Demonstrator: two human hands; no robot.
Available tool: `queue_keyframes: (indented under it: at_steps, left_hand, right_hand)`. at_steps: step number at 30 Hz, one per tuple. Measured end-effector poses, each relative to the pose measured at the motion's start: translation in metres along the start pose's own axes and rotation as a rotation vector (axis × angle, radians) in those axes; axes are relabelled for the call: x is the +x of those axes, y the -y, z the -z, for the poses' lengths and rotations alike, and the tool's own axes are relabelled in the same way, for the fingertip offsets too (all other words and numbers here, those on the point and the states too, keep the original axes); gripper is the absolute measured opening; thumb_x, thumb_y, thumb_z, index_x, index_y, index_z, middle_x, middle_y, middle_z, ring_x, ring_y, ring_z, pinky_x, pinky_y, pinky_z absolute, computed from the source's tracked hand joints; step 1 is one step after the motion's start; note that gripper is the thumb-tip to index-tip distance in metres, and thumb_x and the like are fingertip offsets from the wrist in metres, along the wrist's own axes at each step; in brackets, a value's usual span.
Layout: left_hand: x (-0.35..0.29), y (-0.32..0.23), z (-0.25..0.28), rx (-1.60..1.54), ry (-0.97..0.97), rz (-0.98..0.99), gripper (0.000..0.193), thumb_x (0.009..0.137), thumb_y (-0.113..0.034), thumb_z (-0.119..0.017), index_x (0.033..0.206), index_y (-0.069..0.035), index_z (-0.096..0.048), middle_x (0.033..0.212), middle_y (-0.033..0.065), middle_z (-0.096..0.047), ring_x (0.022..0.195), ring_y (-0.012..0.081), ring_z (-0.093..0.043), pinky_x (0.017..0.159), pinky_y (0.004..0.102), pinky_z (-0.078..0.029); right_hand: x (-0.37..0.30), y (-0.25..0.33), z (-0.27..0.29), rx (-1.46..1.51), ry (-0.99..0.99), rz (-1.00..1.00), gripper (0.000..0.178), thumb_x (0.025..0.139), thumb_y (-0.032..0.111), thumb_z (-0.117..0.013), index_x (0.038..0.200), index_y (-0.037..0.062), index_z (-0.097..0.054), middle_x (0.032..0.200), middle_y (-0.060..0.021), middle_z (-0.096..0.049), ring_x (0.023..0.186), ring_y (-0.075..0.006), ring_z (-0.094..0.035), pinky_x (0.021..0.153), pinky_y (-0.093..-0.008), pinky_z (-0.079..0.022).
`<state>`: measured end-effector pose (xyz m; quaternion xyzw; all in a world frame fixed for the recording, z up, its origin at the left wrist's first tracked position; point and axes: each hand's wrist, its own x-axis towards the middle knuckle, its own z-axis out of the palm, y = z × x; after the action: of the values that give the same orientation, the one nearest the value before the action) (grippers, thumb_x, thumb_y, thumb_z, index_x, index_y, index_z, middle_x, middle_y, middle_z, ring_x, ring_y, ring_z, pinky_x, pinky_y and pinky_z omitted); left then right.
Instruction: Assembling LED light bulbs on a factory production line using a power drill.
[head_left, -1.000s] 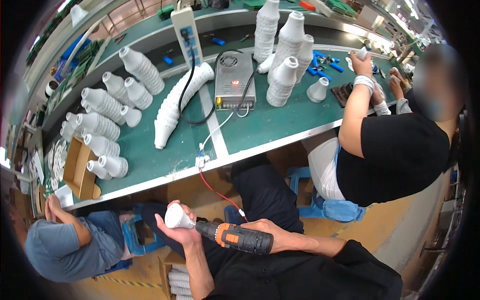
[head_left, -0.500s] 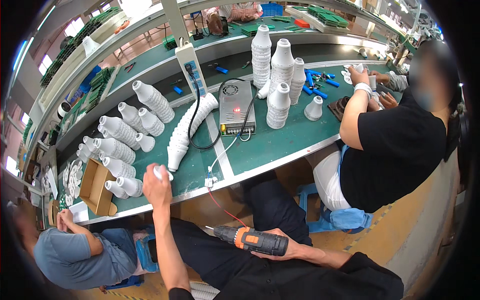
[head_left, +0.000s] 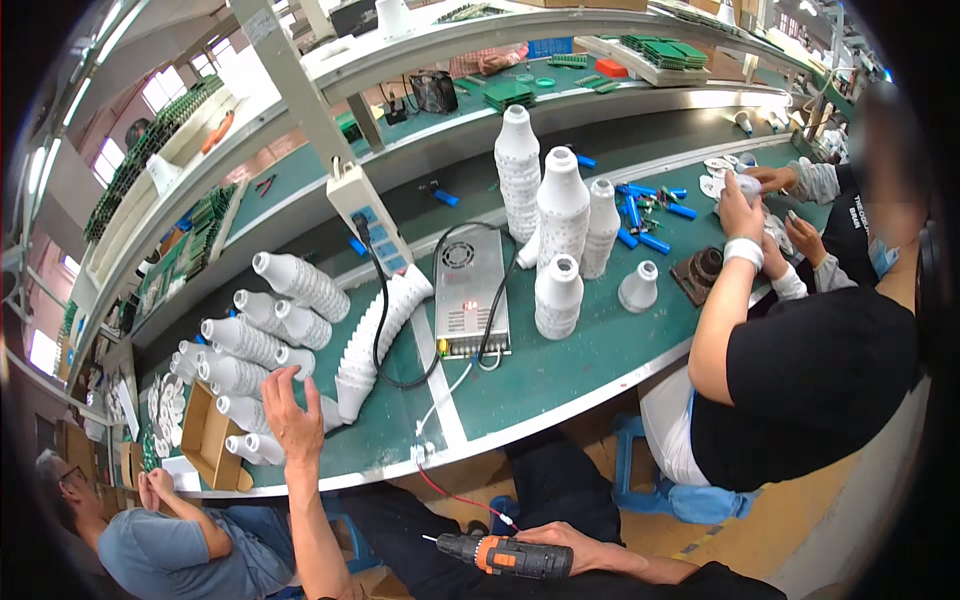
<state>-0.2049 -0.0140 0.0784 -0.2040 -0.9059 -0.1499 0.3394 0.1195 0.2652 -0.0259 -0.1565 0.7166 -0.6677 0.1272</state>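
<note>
My left hand (head_left: 293, 425) is raised over the near left of the green bench, fingers spread and nothing visibly gripped. Just beyond its fingertips stands a single white cone-shaped lamp housing (head_left: 296, 360). A small white piece (head_left: 331, 410) lies beside the thumb, partly hidden by the hand. Low in front of my body, my right hand (head_left: 575, 545) is wrapped round a black and orange cordless drill (head_left: 515, 556), its thin bit pointing left. Stacks of white lamp housings (head_left: 240, 343) lean to the left of my left hand, and a long curved stack (head_left: 375, 345) lies to its right.
A metal power supply (head_left: 470, 290) with a black cable sits mid-bench; a red wire (head_left: 455, 490) runs down toward the drill. An open cardboard box (head_left: 212, 440) stands left. Upright housing stacks (head_left: 560, 215) and blue cylinders (head_left: 640, 215) are right. People work at both sides.
My left hand has come away from the small white piece and its fingers have spread toward the single housing. My right hand still holds the drill. The view has tipped upward.
</note>
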Motion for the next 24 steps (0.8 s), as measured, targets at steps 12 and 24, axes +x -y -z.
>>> queue_keyframes:
  at_steps: [12, 24]
  left_hand:
    - [0.027, -0.014, 0.017, -0.014, 0.183, -0.093, 0.026, 0.084, -0.01, -0.072, 0.108, -0.004, -0.063, 0.104, 0.0142, -0.061, 0.1, 0.0347, -0.059, 0.087, 0.0441, -0.048]
    - [-0.065, 0.034, -0.007, -0.119, 0.379, 0.272, 0.051, 0.096, -0.032, -0.064, 0.136, -0.003, -0.051, 0.114, 0.0223, -0.061, 0.108, 0.0404, -0.059, 0.091, 0.0483, -0.048]
  right_hand:
    - [0.016, -0.021, 0.032, -0.02, 0.04, 0.052, 0.051, 0.074, 0.02, -0.079, 0.119, 0.0017, -0.065, 0.108, -0.0189, -0.071, 0.097, -0.0398, -0.069, 0.083, -0.0422, -0.055]
    - [0.033, 0.005, 0.012, -0.05, 0.077, 0.045, 0.028, 0.076, 0.008, -0.082, 0.098, -0.0007, -0.067, 0.09, -0.012, -0.069, 0.079, -0.0302, -0.069, 0.073, -0.0357, -0.056]
